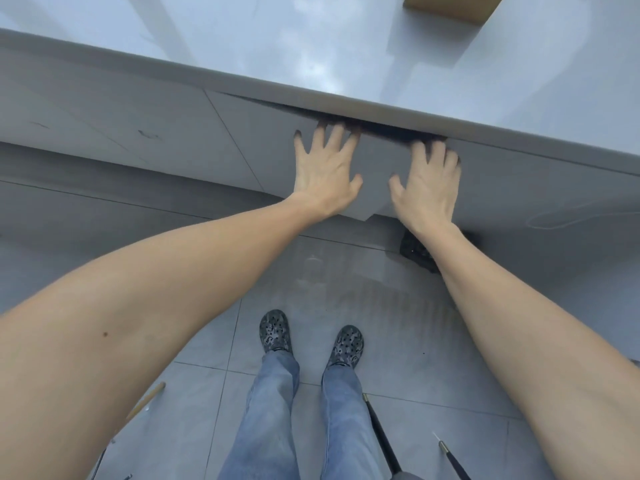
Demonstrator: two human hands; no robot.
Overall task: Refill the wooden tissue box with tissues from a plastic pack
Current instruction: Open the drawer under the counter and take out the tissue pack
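Note:
A corner of the wooden tissue box (pixel 453 8) shows on the grey countertop (pixel 311 53) at the top right, cut off by the frame edge. No plastic tissue pack is in view. Both my hands rest on the grey cabinet doors under the counter's edge. My left hand (pixel 323 174) lies flat on the left door (pixel 270 147) with its fingers spread and its fingertips at the door's top edge. My right hand (pixel 427 185) lies on the right door (pixel 381 168), its slightly blurred fingertips reaching the dark gap (pixel 388 131) under the counter. The doors stand slightly ajar.
I stand on grey floor tiles (pixel 207 341) close to the cabinet, feet in dark patterned clogs (pixel 275 330). A dark object (pixel 417 252) sits low beneath the right door. Thin chair legs (pixel 381 434) are behind me, low in the frame.

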